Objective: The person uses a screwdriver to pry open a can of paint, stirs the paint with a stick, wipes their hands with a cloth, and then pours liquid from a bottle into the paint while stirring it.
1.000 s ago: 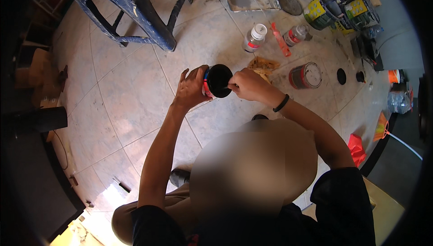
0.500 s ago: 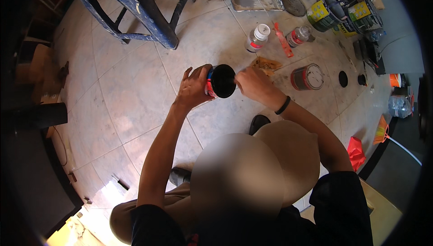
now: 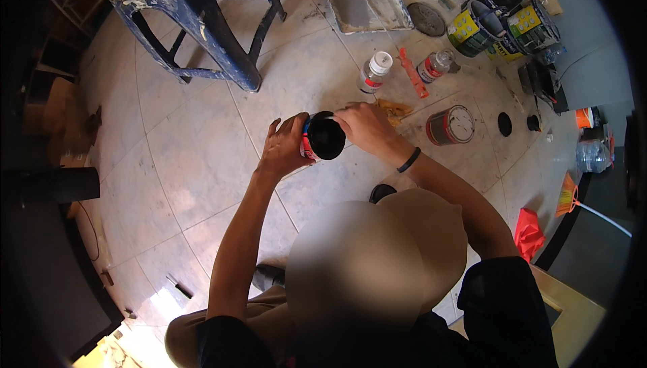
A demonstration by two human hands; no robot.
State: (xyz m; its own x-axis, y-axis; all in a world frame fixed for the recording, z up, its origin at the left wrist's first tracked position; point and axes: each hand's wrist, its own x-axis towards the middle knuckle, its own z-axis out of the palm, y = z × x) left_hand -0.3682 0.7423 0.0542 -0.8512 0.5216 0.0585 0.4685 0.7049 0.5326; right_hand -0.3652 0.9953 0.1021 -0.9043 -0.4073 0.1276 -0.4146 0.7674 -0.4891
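My left hand (image 3: 284,144) is wrapped around the side of a small open can (image 3: 327,140) with a red and blue label, its mouth tilted toward me. The inside of the can is black. At the far right part of its rim, my right hand (image 3: 364,125) has its fingers pinched together; whatever they hold is hidden or too small to make out. Just beyond that hand lies a crumpled yellow-brown piece of material (image 3: 395,110). A second can (image 3: 450,126) with a pale, smeared top stands to the right.
Farther off are a white-capped clear bottle (image 3: 374,74), an orange-red strip (image 3: 412,73) and another bottle (image 3: 435,67). A stained paint tray (image 3: 364,7), a blue stool (image 3: 222,48) and paint buckets (image 3: 475,27) stand beyond. A black disc (image 3: 504,124) and red bag (image 3: 529,233) lie right.
The right hand has shifted from the can's right side to its far right rim. The surroundings sit slightly lower in the picture, as the view has moved.
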